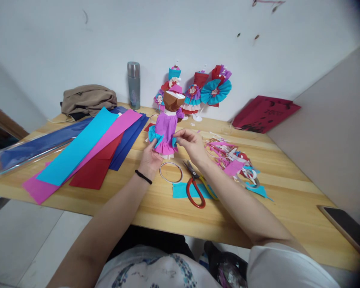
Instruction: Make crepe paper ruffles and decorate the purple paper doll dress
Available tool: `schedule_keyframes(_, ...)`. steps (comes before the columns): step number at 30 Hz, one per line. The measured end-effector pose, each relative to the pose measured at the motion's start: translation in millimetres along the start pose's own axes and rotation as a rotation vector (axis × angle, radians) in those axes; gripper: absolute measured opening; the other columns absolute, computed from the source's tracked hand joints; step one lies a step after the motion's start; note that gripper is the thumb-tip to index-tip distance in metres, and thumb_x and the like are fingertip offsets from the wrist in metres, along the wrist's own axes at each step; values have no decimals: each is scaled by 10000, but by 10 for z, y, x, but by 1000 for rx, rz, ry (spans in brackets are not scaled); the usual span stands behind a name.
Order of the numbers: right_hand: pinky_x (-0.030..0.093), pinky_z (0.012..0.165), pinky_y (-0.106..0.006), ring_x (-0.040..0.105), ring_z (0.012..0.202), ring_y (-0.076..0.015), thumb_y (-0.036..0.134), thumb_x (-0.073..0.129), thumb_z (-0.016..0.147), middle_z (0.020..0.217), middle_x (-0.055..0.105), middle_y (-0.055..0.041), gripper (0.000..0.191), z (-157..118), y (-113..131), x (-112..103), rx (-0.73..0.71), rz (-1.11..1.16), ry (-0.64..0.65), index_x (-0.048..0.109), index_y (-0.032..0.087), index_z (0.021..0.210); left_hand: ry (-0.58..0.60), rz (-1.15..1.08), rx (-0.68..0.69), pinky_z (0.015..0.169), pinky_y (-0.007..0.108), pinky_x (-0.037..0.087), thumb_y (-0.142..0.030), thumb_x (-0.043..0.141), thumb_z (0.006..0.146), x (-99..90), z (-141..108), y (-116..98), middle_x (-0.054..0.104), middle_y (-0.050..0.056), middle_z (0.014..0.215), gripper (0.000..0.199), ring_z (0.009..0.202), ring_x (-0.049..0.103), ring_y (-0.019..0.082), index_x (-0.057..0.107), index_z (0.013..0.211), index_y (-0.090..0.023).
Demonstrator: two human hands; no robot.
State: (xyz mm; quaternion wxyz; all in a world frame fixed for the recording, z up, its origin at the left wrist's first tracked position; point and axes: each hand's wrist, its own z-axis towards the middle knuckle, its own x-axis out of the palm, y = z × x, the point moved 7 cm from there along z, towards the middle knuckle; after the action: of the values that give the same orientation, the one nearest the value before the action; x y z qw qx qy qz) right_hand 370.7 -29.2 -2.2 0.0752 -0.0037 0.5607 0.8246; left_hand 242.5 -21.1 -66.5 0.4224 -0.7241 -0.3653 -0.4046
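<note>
A doll in a purple crepe paper dress (165, 127) stands upright in front of me, with brown paper hair and a pink top on its head. Blue paper ruffles show at both sides of its skirt. My left hand (151, 157) holds the skirt low on the left side. With thumb and fingertips together, my right hand (192, 143) pinches the blue ruffle at the skirt's right edge. Below the doll lie a thin ring (171, 172) and scissors (195, 181) with one red and one yellow handle, partly over a blue paper strip (180, 190).
Folded crepe paper sheets (78, 148) lie at left, near a brown cloth (88, 99). A thermos (134, 86) and small paper dresses on stands (200, 90) are at the back. Paper scraps (234, 160), a red bag (265, 114) and a phone (345, 228) lie at right.
</note>
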Motion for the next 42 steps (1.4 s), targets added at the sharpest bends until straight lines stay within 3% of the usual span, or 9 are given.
schedule_keyframes(6, 460, 622, -305, 577, 637, -148, 246, 613, 739, 753, 682, -12, 112, -21, 54, 69, -96, -185, 24, 703, 214, 799, 18, -6, 15, 1025, 359, 545, -100, 528, 968, -7, 21, 12, 801, 36, 894, 300, 881, 765, 178, 727, 1170, -199)
schedule_keyframes(11, 488, 654, -319, 597, 692, -165, 224, 591, 790, 837, 704, -23, 178, -107, 197, 103, -191, -313, 43, 701, 227, 929, 24, 21, 14, 1042, 400, 542, -130, 513, 979, 6, 2, 19, 799, 60, 969, 305, 910, 763, 197, 700, 1213, -189)
schedule_keyframes(16, 497, 666, -329, 622, 718, -177, 183, 541, 864, 872, 720, -42, 191, -182, 331, 154, -300, -432, 71, 690, 221, 977, 29, 22, 13, 985, 360, 567, -129, 457, 1006, 21, 12, 7, 795, 33, 1012, 348, 847, 758, 166, 666, 1266, -225)
schedule_keyframes(22, 539, 815, -373, 661, 919, -223, 134, 474, 894, 961, 685, -84, 280, -250, 379, 248, -493, -648, 136, 708, 223, 1019, -11, 23, 5, 899, 294, 568, -141, 465, 1009, -6, 9, 6, 792, 24, 939, 326, 729, 725, 135, 686, 1233, -226)
schedule_keyframes(26, 546, 781, -357, 660, 886, -215, 105, 472, 887, 962, 679, -80, 346, -271, 348, 236, -517, -679, 109, 672, 213, 1148, 2, 26, -2, 895, 301, 565, -152, 470, 1009, -2, 2, 14, 793, 33, 936, 304, 722, 723, 138, 690, 1210, -212)
schedule_keyframes(30, 538, 763, -340, 654, 851, -207, 90, 509, 869, 940, 679, -74, 273, -280, 325, 208, -536, -679, 79, 666, 196, 1064, -11, 11, -1, 853, 269, 565, -123, 483, 998, -5, -7, 10, 781, 25, 848, 264, 690, 708, 126, 705, 1128, -177)
schedule_keyframes(36, 483, 698, -309, 607, 830, -202, 134, 459, 966, 930, 635, -101, 282, -308, 369, 280, -689, -905, 125, 709, 171, 1091, 17, 28, -8, 907, 291, 559, -142, 465, 1009, -3, 8, 25, 773, 31, 859, 256, 724, 712, 132, 697, 1114, -161)
schedule_keyframes(42, 370, 620, -328, 532, 764, -215, 164, 404, 1006, 901, 635, -107, 343, -243, 435, 355, -757, -1218, 241, 718, 158, 1143, 85, 14, -28, 1016, 406, 539, -194, 442, 1027, 26, 2, 60, 785, 65, 958, 277, 976, 743, 208, 682, 1164, -175)
